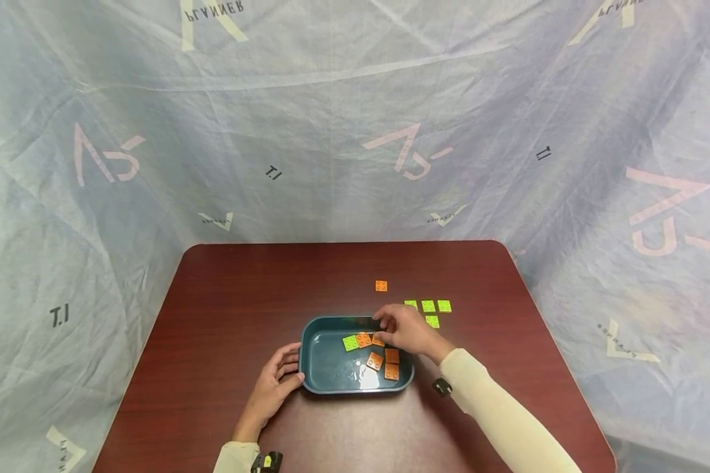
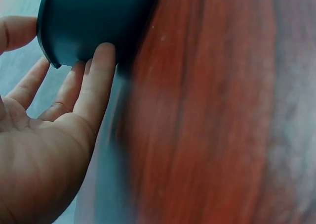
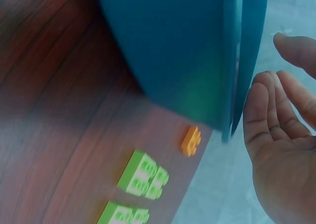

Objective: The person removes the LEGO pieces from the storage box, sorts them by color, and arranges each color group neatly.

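A dark teal tray point(image 1: 331, 387) sits on the table, holding one green toy building brick point(image 1: 351, 343) and several orange ones point(image 1: 375, 361). My left hand point(image 1: 275, 378) rests at the tray's left end; extended fingers point(image 2: 96, 80) touch its outer wall and the thumb is at the rim. Over the back right of the tray is my right hand point(image 1: 411, 330), its fingertips just above an orange brick point(image 1: 378, 339). In the right wrist view the thumb and fingers point(image 3: 256, 105) stand apart near the tray rim, with nothing visible between them.
Beyond the tray, an orange brick point(image 1: 381, 286) lies on the brown table point(image 1: 231, 289). Several green bricks point(image 1: 428, 306) lie behind and right of my right hand, one partly hidden by it. Pale printed sheets point(image 1: 331, 164) hang behind and beside the table.
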Tool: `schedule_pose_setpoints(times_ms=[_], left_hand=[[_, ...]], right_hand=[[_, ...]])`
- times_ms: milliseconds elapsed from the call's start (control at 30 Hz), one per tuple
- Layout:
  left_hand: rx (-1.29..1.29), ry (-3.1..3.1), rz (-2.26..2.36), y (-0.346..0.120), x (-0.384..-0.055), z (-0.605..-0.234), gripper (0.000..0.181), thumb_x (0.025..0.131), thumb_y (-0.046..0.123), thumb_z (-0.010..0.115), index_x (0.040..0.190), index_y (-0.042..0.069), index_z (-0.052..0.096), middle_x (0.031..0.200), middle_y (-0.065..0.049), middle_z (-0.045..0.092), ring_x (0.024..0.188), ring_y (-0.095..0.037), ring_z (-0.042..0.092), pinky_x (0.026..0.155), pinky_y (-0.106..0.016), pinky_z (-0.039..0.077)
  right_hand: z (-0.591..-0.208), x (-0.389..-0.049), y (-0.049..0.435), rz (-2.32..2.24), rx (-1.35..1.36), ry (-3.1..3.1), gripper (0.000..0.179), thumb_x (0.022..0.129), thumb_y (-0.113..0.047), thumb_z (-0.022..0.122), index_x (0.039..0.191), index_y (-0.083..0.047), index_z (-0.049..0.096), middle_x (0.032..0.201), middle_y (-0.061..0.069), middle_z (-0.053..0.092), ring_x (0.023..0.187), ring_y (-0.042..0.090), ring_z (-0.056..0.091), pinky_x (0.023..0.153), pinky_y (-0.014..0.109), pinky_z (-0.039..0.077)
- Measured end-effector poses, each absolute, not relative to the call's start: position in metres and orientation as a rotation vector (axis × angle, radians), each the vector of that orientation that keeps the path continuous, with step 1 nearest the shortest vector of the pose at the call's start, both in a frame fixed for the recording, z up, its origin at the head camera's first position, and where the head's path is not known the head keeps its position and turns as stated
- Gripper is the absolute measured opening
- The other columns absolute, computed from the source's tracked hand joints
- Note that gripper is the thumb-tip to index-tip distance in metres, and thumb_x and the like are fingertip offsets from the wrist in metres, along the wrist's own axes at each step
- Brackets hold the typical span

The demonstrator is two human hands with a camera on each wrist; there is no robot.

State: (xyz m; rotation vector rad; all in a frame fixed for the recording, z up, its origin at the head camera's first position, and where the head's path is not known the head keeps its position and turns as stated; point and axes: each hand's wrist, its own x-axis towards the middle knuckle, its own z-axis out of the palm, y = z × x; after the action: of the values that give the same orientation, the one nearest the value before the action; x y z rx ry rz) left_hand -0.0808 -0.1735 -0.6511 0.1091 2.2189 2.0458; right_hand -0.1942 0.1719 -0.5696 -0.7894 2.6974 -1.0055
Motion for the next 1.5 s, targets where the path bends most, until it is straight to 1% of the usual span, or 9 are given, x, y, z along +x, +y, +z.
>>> schedule_pose_setpoints(times_ms=[167,333,500,767,1033,1167,1300,1333,1500], left_hand=[[0.11,2.217,2.05,-0.172,-0.08,-0.65,0.062,0.097,0.003,0.074,0.154,0.016,0.052,0.142,-0.019,0.061,0.124,-0.035,0.061,0.094,-0.025,0.056],[0.119,2.226,2.054,-0.172,-0.081,-0.648,0.062,0.097,0.002,0.073,0.154,0.015,0.052,0.142,-0.02,0.061,0.124,-0.037,0.061,0.094,-0.025,0.056],[0.103,2.242,2.051,-0.171,-0.08,-0.648,0.062,0.096,0.001,0.074,0.153,0.014,0.053,0.142,-0.021,0.062,0.124,-0.036,0.062,0.094,-0.025,0.056],[0.128,2.238,2.05,-0.171,-0.078,-0.648,0.062,0.097,0.0,0.072,0.154,0.012,0.05,0.143,-0.022,0.06,0.125,-0.041,0.061,0.095,-0.026,0.056],[0.124,2.243,2.046,-0.172,-0.08,-0.648,0.062,0.097,0.003,0.072,0.154,0.015,0.051,0.144,-0.021,0.061,0.126,-0.042,0.06,0.095,-0.025,0.055],[0.124,2.244,2.038,-0.172,-0.081,-0.647,0.062,0.098,0.005,0.073,0.154,0.016,0.051,0.144,-0.019,0.06,0.127,-0.041,0.06,0.096,-0.025,0.055],[0.133,2.245,2.039,-0.173,-0.081,-0.647,0.062,0.098,0.005,0.072,0.155,0.015,0.05,0.144,-0.021,0.06,0.127,-0.041,0.06,0.095,-0.025,0.055],[0.149,2.251,2.037,-0.173,-0.081,-0.647,0.061,0.099,0.005,0.072,0.155,0.013,0.05,0.144,-0.022,0.06,0.126,-0.041,0.06,0.095,-0.025,0.055],[0.159,2.261,2.023,-0.174,-0.079,-0.648,0.062,0.099,0.005,0.071,0.156,0.011,0.048,0.144,-0.024,0.059,0.126,-0.041,0.06,0.094,-0.025,0.055]], right_hand=[[-0.572,-0.194,0.156,-0.994,-0.869,2.654,0.033,0.09,-0.016,0.086,0.119,-0.004,0.074,0.093,0.002,0.071,0.078,0.005,0.063,0.071,0.025,0.055],[-0.574,-0.193,0.139,-0.953,-0.951,2.643,0.034,0.091,-0.019,0.085,0.119,-0.005,0.074,0.094,-0.001,0.071,0.079,0.004,0.064,0.072,0.024,0.056],[-0.576,-0.191,0.126,-0.927,-0.988,2.627,0.034,0.091,-0.02,0.085,0.12,-0.004,0.075,0.098,0.004,0.074,0.082,0.005,0.066,0.075,0.025,0.057],[-0.585,-0.185,0.116,-0.898,-0.963,2.632,0.034,0.09,-0.017,0.086,0.119,-0.004,0.076,0.102,0.01,0.075,0.083,0.008,0.067,0.075,0.026,0.058],[-0.588,-0.185,0.111,-0.831,-0.979,2.7,0.032,0.091,-0.02,0.085,0.119,-0.006,0.077,0.102,0.005,0.073,0.084,0.007,0.064,0.078,0.028,0.058],[-0.589,-0.185,0.11,-0.82,-0.949,2.709,0.032,0.091,-0.02,0.085,0.118,-0.006,0.077,0.103,0.007,0.072,0.085,0.011,0.065,0.079,0.029,0.058],[-0.592,-0.186,0.109,-0.823,-0.929,2.72,0.032,0.09,-0.019,0.086,0.117,-0.005,0.078,0.103,0.008,0.072,0.085,0.015,0.067,0.078,0.03,0.058],[-0.593,-0.186,0.109,-0.822,-0.925,2.721,0.031,0.09,-0.019,0.086,0.117,-0.005,0.078,0.103,0.008,0.072,0.085,0.015,0.067,0.077,0.03,0.058],[-0.597,-0.187,0.108,-0.798,-0.896,2.713,0.03,0.09,-0.02,0.086,0.116,-0.007,0.078,0.103,0.007,0.072,0.083,0.009,0.063,0.075,0.025,0.056]])
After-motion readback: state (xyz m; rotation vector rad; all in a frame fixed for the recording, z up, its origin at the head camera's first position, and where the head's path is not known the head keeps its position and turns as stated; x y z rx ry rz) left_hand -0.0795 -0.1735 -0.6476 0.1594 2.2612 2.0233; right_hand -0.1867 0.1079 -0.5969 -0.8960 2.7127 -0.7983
